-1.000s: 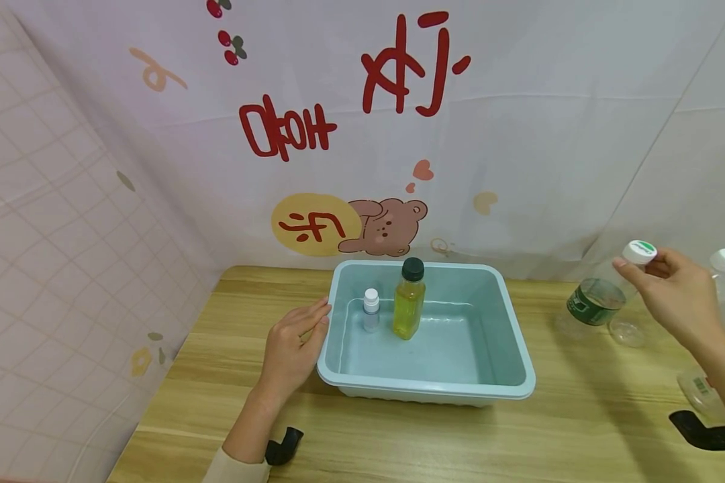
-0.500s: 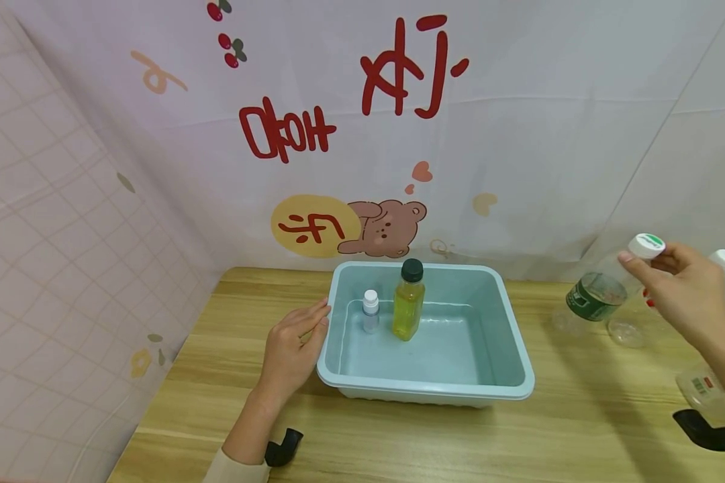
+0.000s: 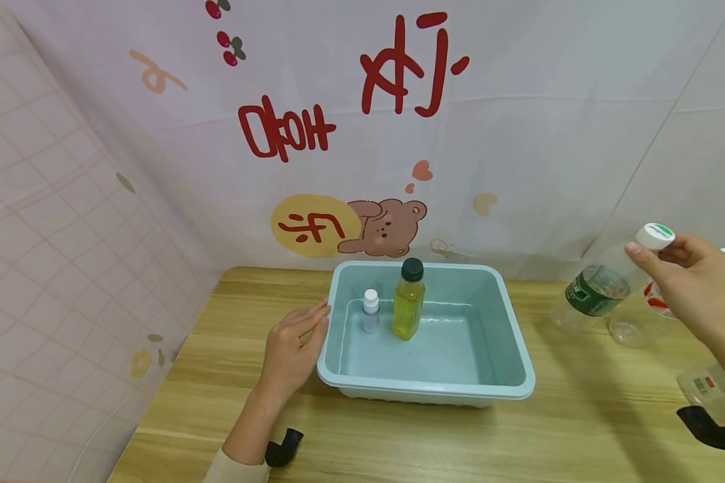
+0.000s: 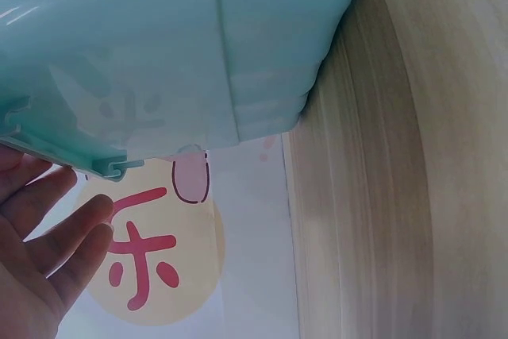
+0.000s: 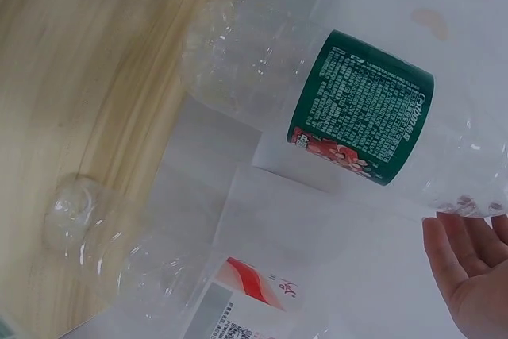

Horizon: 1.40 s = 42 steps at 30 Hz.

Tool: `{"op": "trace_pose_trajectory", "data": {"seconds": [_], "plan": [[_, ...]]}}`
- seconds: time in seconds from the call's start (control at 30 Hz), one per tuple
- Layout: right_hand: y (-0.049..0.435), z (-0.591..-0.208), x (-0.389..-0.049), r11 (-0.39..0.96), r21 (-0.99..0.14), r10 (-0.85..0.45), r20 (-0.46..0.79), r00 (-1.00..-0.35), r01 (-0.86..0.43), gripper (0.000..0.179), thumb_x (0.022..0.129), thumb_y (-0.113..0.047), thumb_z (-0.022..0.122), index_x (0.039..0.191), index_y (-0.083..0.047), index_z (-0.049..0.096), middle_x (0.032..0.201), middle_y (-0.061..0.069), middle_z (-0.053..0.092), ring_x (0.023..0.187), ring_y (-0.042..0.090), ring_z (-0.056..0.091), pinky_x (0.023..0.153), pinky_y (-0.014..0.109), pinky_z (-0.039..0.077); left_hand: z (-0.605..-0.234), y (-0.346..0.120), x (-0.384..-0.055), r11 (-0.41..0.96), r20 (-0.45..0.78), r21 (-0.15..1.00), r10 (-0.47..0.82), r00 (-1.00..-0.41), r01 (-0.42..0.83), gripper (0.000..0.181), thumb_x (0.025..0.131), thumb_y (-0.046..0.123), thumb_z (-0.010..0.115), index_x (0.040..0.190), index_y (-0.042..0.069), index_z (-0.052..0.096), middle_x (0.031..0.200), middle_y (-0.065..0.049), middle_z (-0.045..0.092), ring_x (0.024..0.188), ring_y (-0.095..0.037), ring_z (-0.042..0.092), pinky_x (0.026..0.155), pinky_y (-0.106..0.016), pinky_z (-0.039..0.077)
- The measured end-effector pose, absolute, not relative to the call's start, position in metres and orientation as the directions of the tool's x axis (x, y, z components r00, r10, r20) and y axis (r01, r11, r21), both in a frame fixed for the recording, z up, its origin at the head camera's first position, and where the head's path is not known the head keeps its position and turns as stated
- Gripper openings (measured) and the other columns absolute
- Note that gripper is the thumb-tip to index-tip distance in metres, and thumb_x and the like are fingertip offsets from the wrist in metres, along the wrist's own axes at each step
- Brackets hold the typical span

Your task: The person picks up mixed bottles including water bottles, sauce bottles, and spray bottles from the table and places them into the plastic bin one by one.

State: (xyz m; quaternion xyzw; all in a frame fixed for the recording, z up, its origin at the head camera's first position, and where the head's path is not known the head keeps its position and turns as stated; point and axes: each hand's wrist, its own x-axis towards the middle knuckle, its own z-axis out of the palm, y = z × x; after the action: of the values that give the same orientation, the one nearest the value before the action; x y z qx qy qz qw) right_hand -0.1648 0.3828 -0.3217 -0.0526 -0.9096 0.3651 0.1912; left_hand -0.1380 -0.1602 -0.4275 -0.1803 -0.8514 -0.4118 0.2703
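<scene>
My right hand [image 3: 701, 285] pinches a clear plastic bottle [image 3: 598, 290] near its white cap. The bottle has a green label and leans with its cap toward the right; whether its base touches the table I cannot tell. My left hand [image 3: 293, 349] touches the left rim of a pale blue plastic tub [image 3: 435, 390]. In the left wrist view its fingers [image 4: 67, 256] lie loosely extended by the rim. Inside the tub stand a bottle of yellow-green liquid [image 3: 409, 308] with a dark cap and a small white-capped bottle [image 3: 371, 318].
Behind the right hand stands another clear bottle with a red-and-white label [image 3: 658, 300]. A further clear bottle [image 3: 709, 389] is at the right edge, partly hidden by the arm. A printed cloth [image 3: 519, 134] hangs behind the wooden table [image 3: 399, 443].
My right hand has moved a little up and to the right, tilting the green-labelled bottle further over. The left hand and the tub have stayed put.
</scene>
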Motion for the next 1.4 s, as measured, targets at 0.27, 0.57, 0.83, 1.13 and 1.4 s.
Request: {"op": "trace_pose_trajectory", "data": {"seconds": [0.27, 0.57, 0.83, 1.13, 1.4], "plan": [[0.382, -0.319, -0.164, 0.741, -0.671, 0.247, 0.306, -0.92, -0.025, 0.017, 0.103, -0.038, 0.067, 0.111, -0.028, 0.055, 0.087, -0.047, 0.049, 0.076, -0.017, 0.049, 0.057, 0.008, 0.043, -0.425, -0.16, -0.139, 0.596, 0.619, 0.595, 0.088, -0.78, 0.539, 0.025, 0.096, 0.005, 0.072, 0.12, 0.001, 0.078, 0.128, -0.01, 0.073, 0.113, -0.03, 0.072, 0.095, -0.051, 0.059], [0.378, -0.315, -0.163, 0.777, -0.628, 0.269, 0.258, -0.928, 0.05, 0.067, 0.104, -0.045, 0.062, 0.146, 0.007, 0.051, 0.115, -0.012, 0.061, 0.087, -0.019, 0.036, 0.063, 0.009, 0.035, -0.426, -0.16, -0.14, 0.592, 0.628, 0.591, 0.089, -0.773, 0.548, 0.025, 0.096, 0.005, 0.072, 0.119, 0.0, 0.078, 0.128, -0.011, 0.073, 0.113, -0.031, 0.072, 0.094, -0.051, 0.059], [0.373, -0.311, -0.163, 0.767, -0.642, 0.257, 0.281, -0.925, 0.018, 0.067, 0.106, -0.041, 0.061, 0.15, 0.007, 0.047, 0.147, 0.035, 0.051, 0.088, -0.019, 0.038, 0.062, 0.004, 0.039, -0.428, -0.16, -0.14, 0.594, 0.626, 0.592, 0.087, -0.775, 0.545, 0.025, 0.096, 0.005, 0.072, 0.119, 0.001, 0.078, 0.128, -0.01, 0.073, 0.113, -0.03, 0.072, 0.094, -0.051, 0.059], [0.367, -0.307, -0.16, 0.736, -0.676, 0.252, 0.318, -0.914, -0.032, 0.021, 0.105, -0.04, 0.063, 0.125, -0.039, 0.057, 0.145, 0.014, 0.059, 0.092, -0.014, 0.045, 0.064, 0.006, 0.042, -0.429, -0.16, -0.14, 0.59, 0.631, 0.593, 0.082, -0.772, 0.548, 0.025, 0.095, 0.005, 0.072, 0.119, 0.001, 0.079, 0.127, -0.009, 0.073, 0.112, -0.03, 0.072, 0.094, -0.051, 0.059], [0.356, -0.299, -0.156, 0.713, -0.701, 0.277, 0.302, -0.912, -0.015, 0.023, 0.106, -0.04, 0.062, 0.125, -0.048, 0.053, 0.152, 0.007, 0.055, 0.118, -0.002, 0.051, 0.076, 0.007, 0.038, -0.429, -0.16, -0.139, 0.592, 0.626, 0.595, 0.081, -0.775, 0.543, 0.025, 0.095, 0.005, 0.072, 0.119, 0.001, 0.079, 0.127, -0.009, 0.073, 0.112, -0.03, 0.072, 0.094, -0.051, 0.059]]}}
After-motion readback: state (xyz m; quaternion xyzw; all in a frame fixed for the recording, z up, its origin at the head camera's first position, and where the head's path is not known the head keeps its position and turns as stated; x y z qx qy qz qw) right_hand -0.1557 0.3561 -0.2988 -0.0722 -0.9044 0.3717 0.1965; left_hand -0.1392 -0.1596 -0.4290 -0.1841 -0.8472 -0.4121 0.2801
